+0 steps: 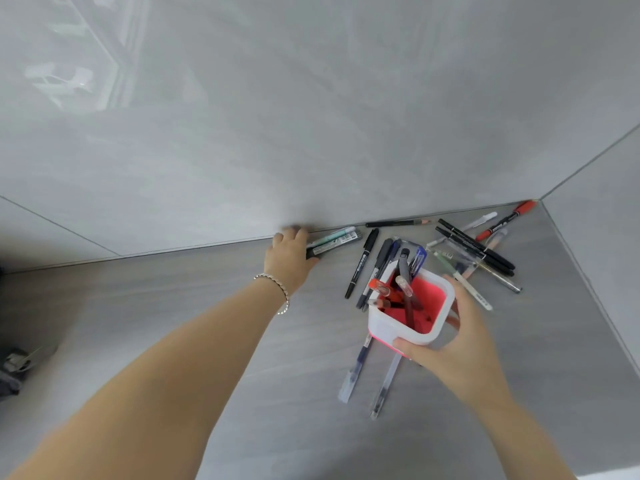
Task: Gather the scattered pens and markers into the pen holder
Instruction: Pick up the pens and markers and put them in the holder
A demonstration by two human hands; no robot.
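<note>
A person's left hand [290, 256] reaches to the seam where the grey desk [194, 306] meets the pale grey wall [311, 116], its fingers curled out of sight over the near ends of two markers lying side by side, a dark grey marker [334, 244] and a mint-and-white marker [332, 234]; whether that grip has closed on them cannot be told. A silver chain bracelet [275, 289] circles the wrist. At the left edge a dark, blurred object [14, 368] is cut off and cannot be identified.

The right hand [453, 337] pinches the square white pen holder with a pink inside [405, 327], thumb on its near rim, fingers wrapped round the far side. Inside stand several pens, among them a clear pen with a red cap [381, 289] and a dark-barrelled pen [405, 271]; the rest overlap and are hard to separate.

Beneath the holder, two clear-barrelled pens [356, 368] lie partly hidden. Beyond the right grip sprawls a heap of black markers [474, 247], with a red marker [509, 218] at the corner. Between the two hands lie a thin black felt-tip pen [362, 263] and, at the wall, a black pencil [398, 223].
</note>
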